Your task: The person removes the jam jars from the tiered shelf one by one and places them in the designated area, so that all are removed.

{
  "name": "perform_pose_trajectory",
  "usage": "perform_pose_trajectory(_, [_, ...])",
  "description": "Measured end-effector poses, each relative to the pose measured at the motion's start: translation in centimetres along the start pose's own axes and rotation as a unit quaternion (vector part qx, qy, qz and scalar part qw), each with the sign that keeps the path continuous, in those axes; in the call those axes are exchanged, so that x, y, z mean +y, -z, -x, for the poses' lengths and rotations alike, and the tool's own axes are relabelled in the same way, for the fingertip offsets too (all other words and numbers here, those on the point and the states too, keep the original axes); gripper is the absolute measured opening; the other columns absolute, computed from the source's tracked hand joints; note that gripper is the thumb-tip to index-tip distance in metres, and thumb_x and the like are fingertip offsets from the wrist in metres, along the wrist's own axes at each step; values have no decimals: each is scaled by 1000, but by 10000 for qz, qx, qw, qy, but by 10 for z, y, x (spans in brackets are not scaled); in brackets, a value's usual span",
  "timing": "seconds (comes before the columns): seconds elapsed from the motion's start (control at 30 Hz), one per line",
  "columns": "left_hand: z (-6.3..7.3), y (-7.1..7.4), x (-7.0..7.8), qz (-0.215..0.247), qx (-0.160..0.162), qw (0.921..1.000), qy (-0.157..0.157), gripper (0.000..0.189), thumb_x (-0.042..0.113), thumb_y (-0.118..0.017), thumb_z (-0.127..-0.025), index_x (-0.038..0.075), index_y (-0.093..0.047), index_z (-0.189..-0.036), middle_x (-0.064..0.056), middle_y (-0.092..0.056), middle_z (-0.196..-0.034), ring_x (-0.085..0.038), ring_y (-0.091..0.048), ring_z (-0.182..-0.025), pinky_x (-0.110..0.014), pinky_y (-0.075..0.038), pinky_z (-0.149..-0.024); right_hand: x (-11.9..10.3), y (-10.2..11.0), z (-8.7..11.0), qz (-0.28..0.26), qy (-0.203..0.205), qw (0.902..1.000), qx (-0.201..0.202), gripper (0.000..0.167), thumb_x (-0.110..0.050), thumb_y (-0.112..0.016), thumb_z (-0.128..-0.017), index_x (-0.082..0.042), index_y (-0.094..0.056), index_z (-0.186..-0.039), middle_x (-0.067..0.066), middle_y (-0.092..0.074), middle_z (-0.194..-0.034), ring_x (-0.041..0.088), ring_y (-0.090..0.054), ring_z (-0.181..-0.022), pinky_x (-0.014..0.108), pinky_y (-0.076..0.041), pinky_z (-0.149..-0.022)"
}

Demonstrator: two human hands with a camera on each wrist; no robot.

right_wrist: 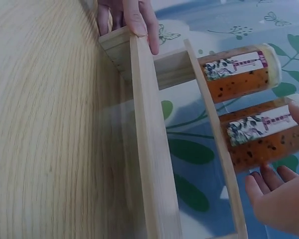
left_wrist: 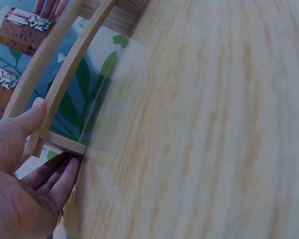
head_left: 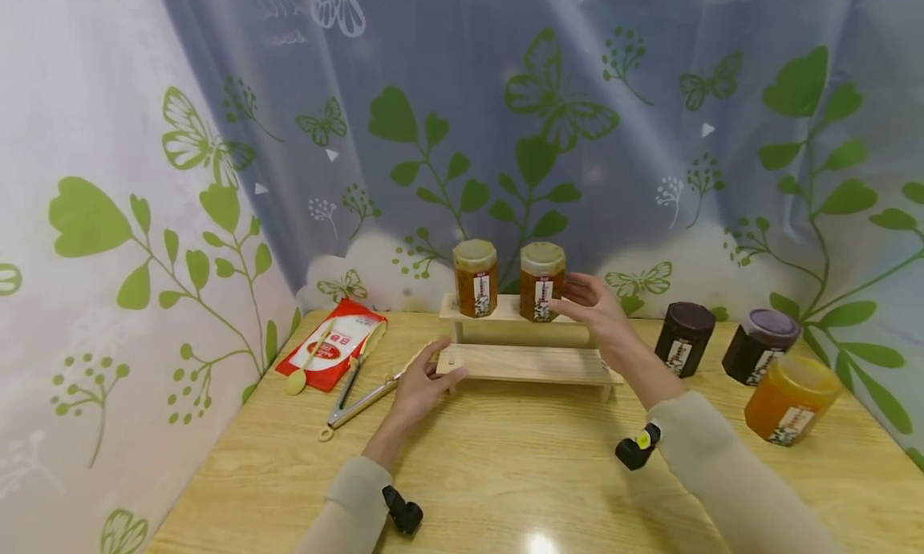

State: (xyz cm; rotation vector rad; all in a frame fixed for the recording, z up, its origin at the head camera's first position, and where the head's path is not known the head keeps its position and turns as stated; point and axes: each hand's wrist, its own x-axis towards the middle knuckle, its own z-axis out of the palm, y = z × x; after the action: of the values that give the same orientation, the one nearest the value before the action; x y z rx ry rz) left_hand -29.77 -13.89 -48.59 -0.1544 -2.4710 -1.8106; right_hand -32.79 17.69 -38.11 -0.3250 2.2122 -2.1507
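Note:
A two-step wooden stand (head_left: 527,365) stands on the table. My left hand (head_left: 417,391) grips its left end, with the thumb on the lower board and the fingers around the side near the leg, as the left wrist view shows. On the upper step are two jars of dark-specked orange preserve: a left jar (head_left: 475,285) and a right jar (head_left: 540,291). My right hand (head_left: 605,320) is at the right jar, its fingers loosely spread and the thumb in front of it. In the right wrist view its fingertips (right_wrist: 269,175) lie close beside that jar; contact is unclear.
Right of the stand are two dark purple jars (head_left: 684,341) (head_left: 758,347) and a jar of yellow-orange preserve (head_left: 792,402). To the left lie a red-and-white packet (head_left: 335,341), a pale yellow spoon (head_left: 297,380) and metal tongs (head_left: 364,402). A patterned curtain (head_left: 462,73) hangs behind.

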Motion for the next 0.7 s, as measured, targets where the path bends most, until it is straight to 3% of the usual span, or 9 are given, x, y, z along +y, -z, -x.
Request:
perform_pose_trajectory(0.13, [3,-1,6,4,74,10000,30,66,21,-79,-95,16,-51,-154,-21,-64,-137,-24,-67,-93,-39,-53,-73,2,-9,-8,7,-71,9999,155,81,-19,-74,-99,-5,-25,-163,19,-34,-163,35,-32,-151,54,-27,-122])
perform_pose_trajectory(0.33, [15,0,28,10,2,10000,-48,63,14,-77,-96,7,-52,-153,-24,-69,-124,-30,-67,-91,-41,-52,-72,3,-20,-15,253,-59,9989,389,83,-22,-76,-97,-7,-27,-163,19,-40,-158,35,-39,-144,53,-32,-118])
perform_pose_trajectory(0.5, [18,0,30,32,-39,9999,-155,64,14,-77,-97,3,-49,-153,-27,-67,-126,-31,-68,-90,-44,-54,-70,5,-29,-22,431,-124,9970,636,83,-23,-80,-94,-9,-31,-160,18,-45,-152,35,-44,-137,52,-38,-111])
perform_pose_trajectory(0.7, [19,0,35,260,-56,9996,8,63,13,-76,-97,6,-50,-154,-26,-71,-114,-45,-66,-92,-45,-53,-71,8,-33,-25,802,1,9924,935,79,-23,-80,-93,-8,-36,-157,18,-49,-146,36,-49,-131,52,-43,-105])
